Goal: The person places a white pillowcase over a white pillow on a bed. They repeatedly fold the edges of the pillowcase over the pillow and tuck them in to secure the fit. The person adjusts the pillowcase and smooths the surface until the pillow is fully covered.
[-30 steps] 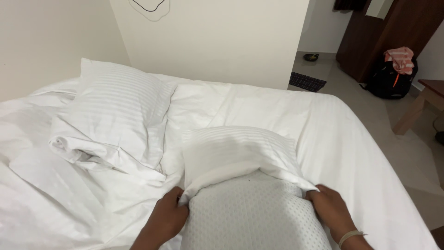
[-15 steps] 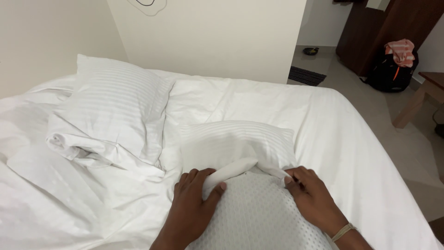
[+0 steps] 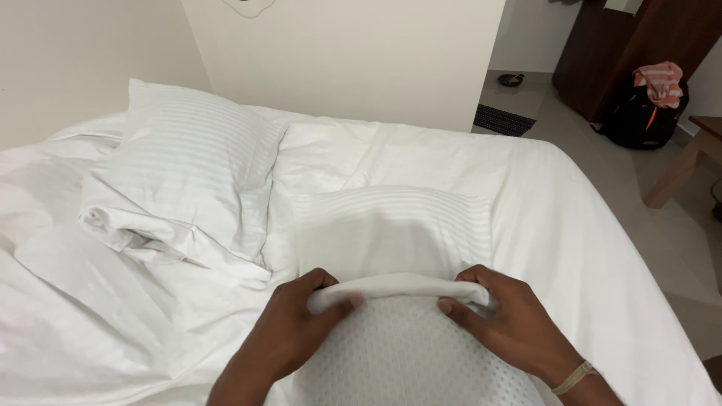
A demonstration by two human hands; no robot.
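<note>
A pillow with a dotted grey-white surface [image 3: 402,361] lies at the bed's near edge, partly inside a white striped pillowcase [image 3: 391,229]. My left hand [image 3: 297,327] grips the rolled open hem of the pillowcase on the left side. On the right, my right hand [image 3: 508,319] holds the same hem, with a pale band on its wrist. The far part of the pillow is hidden inside the case.
A second white striped pillow [image 3: 188,169] lies at the left on the rumpled white bed sheet [image 3: 90,301]. A cream wall stands behind the bed. On the floor at right are a dark bag with an orange striped cloth [image 3: 647,101] and a wooden table leg [image 3: 677,173].
Both hands have moved closer together along the hem and the case opening now sits bunched in a roll across the pillow. The view shifted slightly.
</note>
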